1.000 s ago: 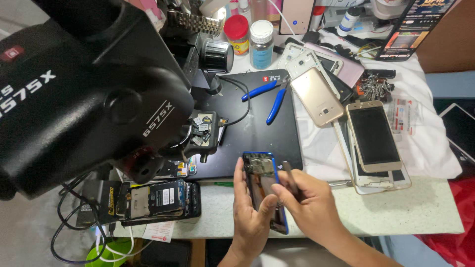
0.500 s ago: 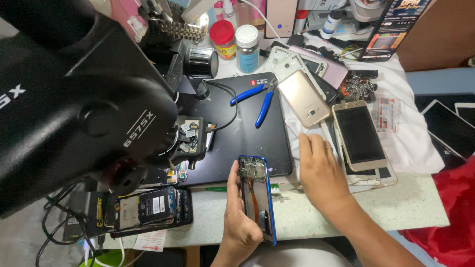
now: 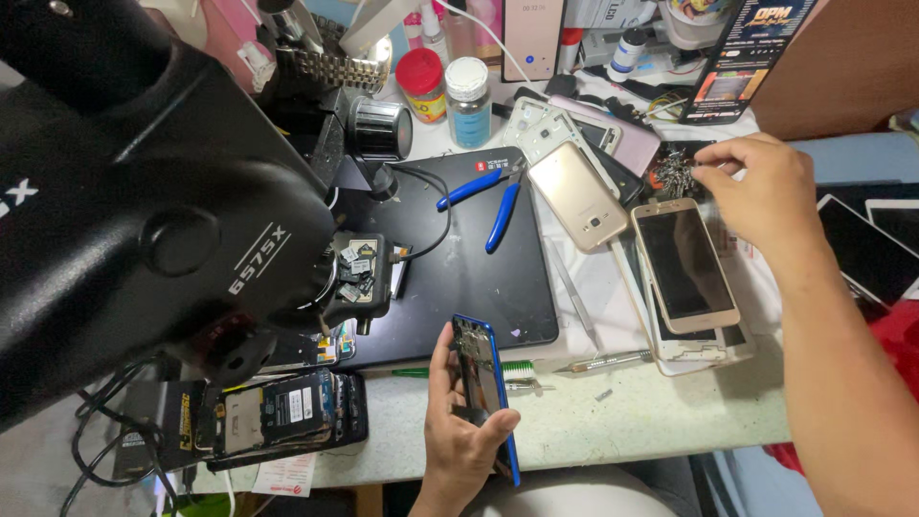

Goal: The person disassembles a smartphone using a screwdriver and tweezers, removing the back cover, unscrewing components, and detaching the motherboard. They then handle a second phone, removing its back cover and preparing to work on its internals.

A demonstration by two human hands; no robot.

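Observation:
My left hand (image 3: 459, 445) grips an opened phone with a blue frame (image 3: 479, 369), held upright on its edge over the table's front rim, its inner parts showing. My right hand (image 3: 766, 196) is far off at the upper right. Its thumb and forefinger pinch together at a pile of small dark metal parts (image 3: 670, 172) on the white cloth. Whether they hold a part is too small to tell. Just below that hand lies a gold phone with a dark screen (image 3: 684, 263).
A big black microscope head (image 3: 144, 211) fills the left. On the black mat (image 3: 479, 287) lie blue-handled pliers (image 3: 498, 196). Also here: a gold phone back (image 3: 579, 196), a metal tool (image 3: 608, 362), another opened phone (image 3: 278, 412) and two jars (image 3: 445, 91).
My right hand left the blue-framed phone and travelled up and right to the pile of small parts. The left hand still holds the phone, now turned more on edge.

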